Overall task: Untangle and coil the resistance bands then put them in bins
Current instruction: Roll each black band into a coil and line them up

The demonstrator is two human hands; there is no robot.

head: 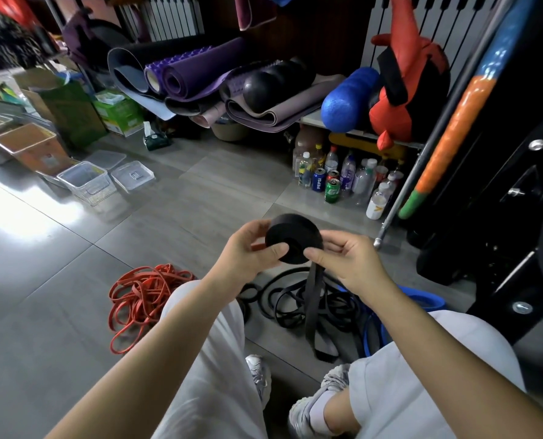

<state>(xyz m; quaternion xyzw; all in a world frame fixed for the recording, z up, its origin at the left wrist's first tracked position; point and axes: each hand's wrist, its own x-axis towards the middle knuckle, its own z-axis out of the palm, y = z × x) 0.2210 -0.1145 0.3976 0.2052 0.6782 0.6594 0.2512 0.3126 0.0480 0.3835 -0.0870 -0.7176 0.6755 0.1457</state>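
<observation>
Both hands hold a tightly rolled black band coil (292,231) in front of me, above the floor. My left hand (248,251) grips its left side, thumb on the near face. My right hand (346,258) pinches the coil's right edge, where a loose black tail (313,299) hangs down to the floor. Under it lies a tangle of black bands (290,301), with blue bands (422,301) at the right. A heap of red bands (140,294) lies left of my knee. Clear bins (86,182) and an orange bin (31,148) stand far left.
Rolled yoga mats (181,77), a blue roller (349,99) and a red punch bag (403,90) fill a low shelf ahead. Bottles and cans (336,179) stand under it. A dark rack (501,185) rises at the right. My knees and shoes are below.
</observation>
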